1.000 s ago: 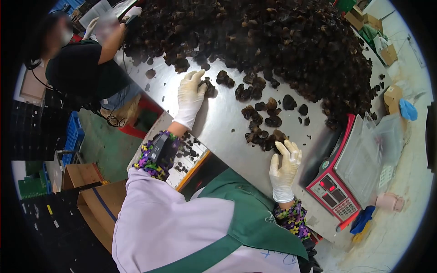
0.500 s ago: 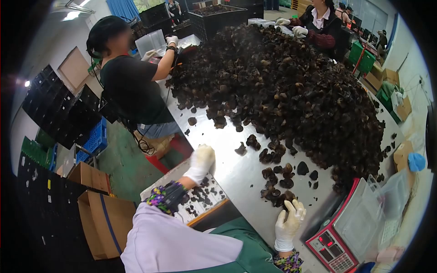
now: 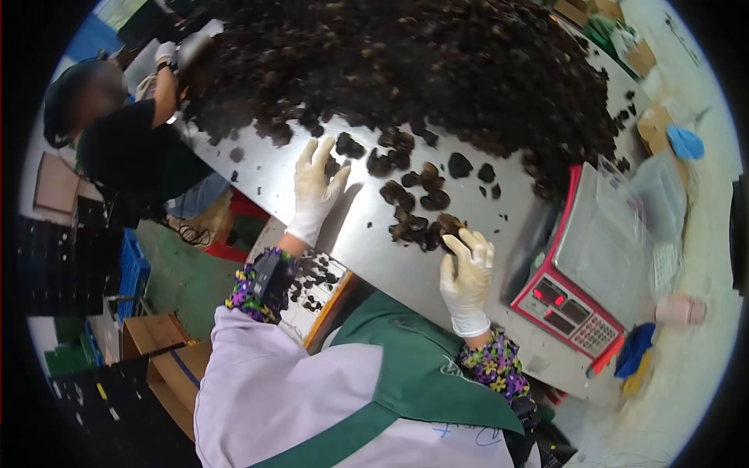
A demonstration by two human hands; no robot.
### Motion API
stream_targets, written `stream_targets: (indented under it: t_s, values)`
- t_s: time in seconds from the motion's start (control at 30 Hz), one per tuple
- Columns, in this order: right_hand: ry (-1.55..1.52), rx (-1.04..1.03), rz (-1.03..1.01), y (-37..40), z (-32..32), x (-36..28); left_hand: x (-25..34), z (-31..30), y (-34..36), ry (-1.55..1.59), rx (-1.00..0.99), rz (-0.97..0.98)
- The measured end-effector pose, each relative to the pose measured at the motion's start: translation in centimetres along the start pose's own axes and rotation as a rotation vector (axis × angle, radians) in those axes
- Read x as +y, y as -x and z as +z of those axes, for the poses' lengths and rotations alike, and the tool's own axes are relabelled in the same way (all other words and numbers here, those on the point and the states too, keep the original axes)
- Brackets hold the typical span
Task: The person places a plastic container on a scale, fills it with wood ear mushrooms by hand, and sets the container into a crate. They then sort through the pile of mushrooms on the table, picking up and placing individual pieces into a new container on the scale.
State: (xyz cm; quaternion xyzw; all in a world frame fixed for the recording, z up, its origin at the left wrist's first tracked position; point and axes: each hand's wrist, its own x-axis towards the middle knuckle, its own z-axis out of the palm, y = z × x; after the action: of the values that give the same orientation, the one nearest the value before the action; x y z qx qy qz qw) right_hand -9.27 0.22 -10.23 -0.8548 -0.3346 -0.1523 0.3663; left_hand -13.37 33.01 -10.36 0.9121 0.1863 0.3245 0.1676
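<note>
My left hand (image 3: 314, 191), in a pale glove, reaches over the metal table with its fingers spread. By its fingertips lies a small dark wood ear mushroom (image 3: 332, 166). My right hand (image 3: 468, 273), gloved too, rests at the near side of a loose cluster of wood ear mushrooms (image 3: 413, 230). Its fingers are slightly bent, thumb apart, and the fingertips touch or overlap a brownish piece at the cluster's edge; nothing shows firmly gripped. Beyond both hands rises a large heap of dark wood ear mushrooms (image 3: 406, 66).
A red-framed digital scale (image 3: 573, 300) with a clear tray stands right of my right hand. Small dark scraps lie on a white tray (image 3: 292, 320) below the metal table (image 3: 355, 226). A co-worker (image 3: 117, 140) works at the left edge. Cardboard boxes (image 3: 175, 374) sit lower left.
My left hand has moved forward from the table's near edge toward the loose mushrooms, its fingers opening from a closed shape. The view has tipped downward; my right hand stays by the cluster.
</note>
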Motion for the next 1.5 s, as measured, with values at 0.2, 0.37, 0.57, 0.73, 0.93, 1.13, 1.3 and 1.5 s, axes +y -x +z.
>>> stream_targets:
  t_s: [0.2, 0.37, 0.57, 0.73, 0.93, 1.13, 1.3, 1.5]
  values:
    - [0.025, 0.002, 0.028, 0.0, 0.2, -0.1, 5.6, 4.2, -2.4, 0.261, -0.265, 0.188]
    - [0.024, -0.001, 0.034, -0.1, 0.2, 0.1, 7.6, 3.3, -1.7, 0.28, -0.233, 0.149]
    - [0.019, -0.066, 0.032, -4.3, -0.3, -0.5, 5.2, 5.9, -5.2, 0.013, -0.174, 0.315]
    - [0.018, -0.085, 0.063, -5.1, 0.4, -0.2, 6.9, 3.3, -3.7, 0.35, -0.564, 0.282]
    - [0.123, -0.178, 0.089, -6.7, 0.6, 1.0, 6.8, -0.9, 1.2, 0.312, -0.402, 0.276]
    - [0.462, -0.128, 0.098, -13.2, 4.3, 4.1, 5.8, -1.3, 4.8, 0.267, -0.233, -0.084]
    - [0.482, -0.26, 0.114, -14.2, 3.9, 4.3, 6.2, -1.3, 5.5, 0.093, -0.318, 0.008]
    - [-0.334, -0.152, 0.468, -11.5, 1.1, 3.0, 7.3, 0.2, 4.5, 0.294, -0.309, 0.018]
